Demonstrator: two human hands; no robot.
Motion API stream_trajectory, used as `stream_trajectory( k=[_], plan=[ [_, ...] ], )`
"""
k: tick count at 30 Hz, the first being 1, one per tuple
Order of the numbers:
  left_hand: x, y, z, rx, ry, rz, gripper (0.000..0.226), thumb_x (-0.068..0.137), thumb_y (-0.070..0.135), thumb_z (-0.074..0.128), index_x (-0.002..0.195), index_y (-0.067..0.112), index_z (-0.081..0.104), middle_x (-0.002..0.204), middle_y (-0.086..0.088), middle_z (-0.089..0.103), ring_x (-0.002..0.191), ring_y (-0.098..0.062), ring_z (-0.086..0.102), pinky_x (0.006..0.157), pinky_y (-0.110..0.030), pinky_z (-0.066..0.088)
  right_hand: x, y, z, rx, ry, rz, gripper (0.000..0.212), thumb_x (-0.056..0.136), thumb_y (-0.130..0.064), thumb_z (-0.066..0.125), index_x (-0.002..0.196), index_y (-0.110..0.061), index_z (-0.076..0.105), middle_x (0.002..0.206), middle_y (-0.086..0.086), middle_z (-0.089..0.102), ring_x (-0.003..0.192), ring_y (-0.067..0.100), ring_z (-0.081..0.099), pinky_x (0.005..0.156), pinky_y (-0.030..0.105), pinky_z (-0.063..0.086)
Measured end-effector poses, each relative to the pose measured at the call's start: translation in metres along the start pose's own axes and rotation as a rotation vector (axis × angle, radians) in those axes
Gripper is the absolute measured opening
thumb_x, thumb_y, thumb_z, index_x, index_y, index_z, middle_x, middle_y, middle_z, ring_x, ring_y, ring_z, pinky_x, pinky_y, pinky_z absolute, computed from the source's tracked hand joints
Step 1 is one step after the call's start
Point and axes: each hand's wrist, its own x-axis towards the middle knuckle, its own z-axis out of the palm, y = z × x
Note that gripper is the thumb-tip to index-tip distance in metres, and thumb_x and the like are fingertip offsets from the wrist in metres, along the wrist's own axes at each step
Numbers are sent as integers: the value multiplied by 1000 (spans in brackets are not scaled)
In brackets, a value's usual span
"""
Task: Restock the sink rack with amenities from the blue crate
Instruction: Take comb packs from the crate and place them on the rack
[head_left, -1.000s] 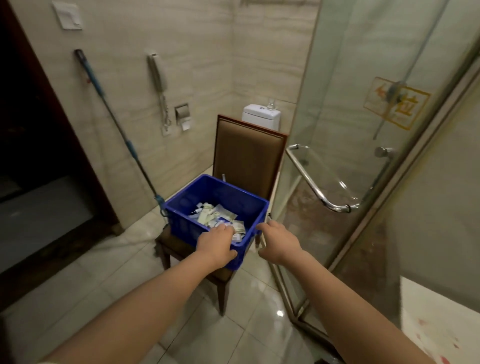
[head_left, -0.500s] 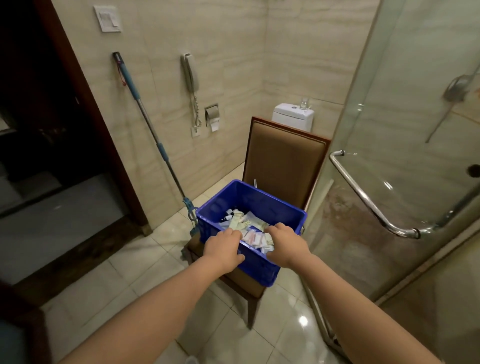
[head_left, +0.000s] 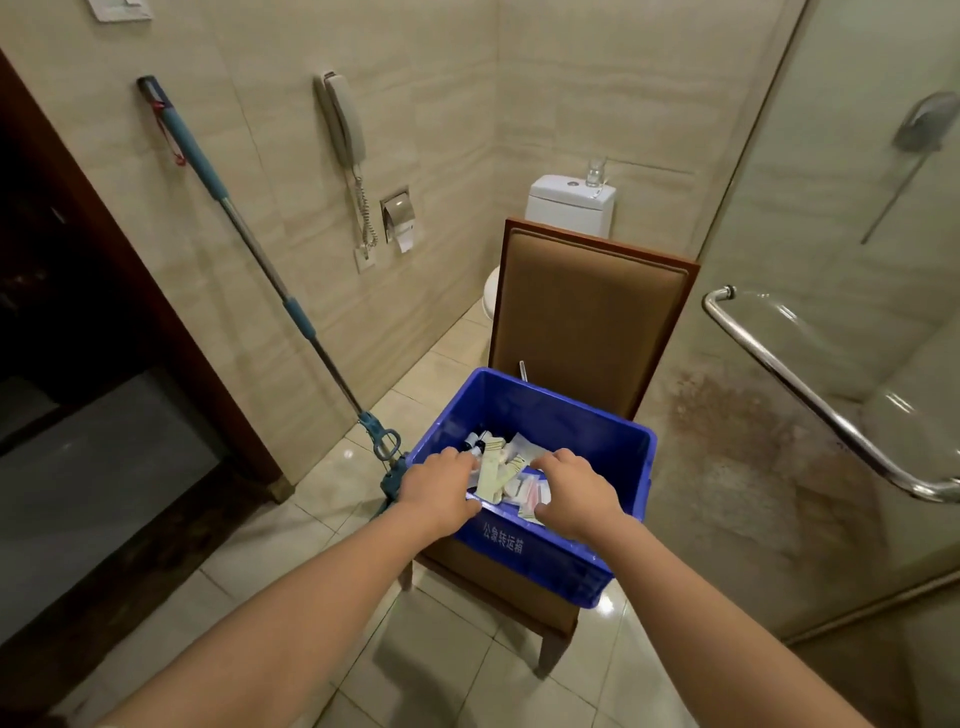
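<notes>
— How is the left hand (head_left: 439, 491) placed?
— It lies palm down over the near left corner of the blue crate (head_left: 618, 441). Its fingers are bent downward and reach among the amenities (head_left: 496, 467). The fingertips are hidden, so one cannot tell if they pinch a packet or only touch the pile.
— And the right hand (head_left: 574, 493)?
— In the same manner. It is palm down near the left one, with some packets showing between them. The fingers curl down onto the packets and the thumb sits at the near rim. Whether something is held inside this hand, the view does not show.
— How are the arms?
— Both forearms are bare. They stretch forward from the bottom of the view and point inward toward the crate.
— Where does the crate stand, and how does it look?
— It stands on the seat of a brown padded chair (head_left: 587, 322), with one corner turned toward the person. It is bright blue plastic with white characters on the near wall. On its bottom lies a loose heap of small flat sachets, white and pale yellow, and at the far left what look like small bottles (head_left: 475, 442) with dark caps.
— What is around?
— On the left a mop (head_left: 260, 252) leans on the tiled wall (head_left: 441, 78), then comes a wall phone (head_left: 340, 119). Behind the chair is a white toilet (head_left: 569, 202), and on the right a glass shower door (head_left: 831, 208) with a metal handle (head_left: 831, 422).
</notes>
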Motion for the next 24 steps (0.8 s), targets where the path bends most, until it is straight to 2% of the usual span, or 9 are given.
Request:
stream_trajectory(
  k=[5, 9, 15, 24],
  plan=[
    [29, -22, 8, -42, -41, 16, 48, 88, 41, 64, 131, 26, 48, 126, 2, 53, 111, -18, 54, 90, -38, 52, 28, -8, 9, 14, -39, 31, 62, 87, -24, 63, 144, -27, 39, 138, -2, 44, 123, 20, 46, 88, 33, 51],
    [60, -35, 16, -62, -88, 16, 43, 87, 42, 64, 126, 26, 51, 127, 3, 52, 111, -19, 55, 91, -39, 50, 56, -5, 16, 29, -90, 59, 61, 87, -24, 62, 144, -26, 39, 138, 0, 43, 123, 22, 46, 89, 35, 48],
    [126, -51, 38, -70, -196, -16, 54, 88, 43, 63, 136, 26, 45, 131, 1, 51, 115, -21, 55, 91, -39, 49, 121, 11, 35, 68, -175, 102, 63, 86, -22, 59, 146, -26, 39, 140, 0, 43, 127, 22, 44, 94, 36, 47],
    [231, -70, 93, -146, -415, -116, 54, 91, 42, 60, 139, 23, 42, 133, -2, 48, 117, -24, 52, 88, -40, 49, 222, 56, 79, 167, -378, 198, 59, 89, -28, 59, 144, -22, 40, 143, 4, 40, 131, 26, 40, 98, 39, 46]
  ],
)
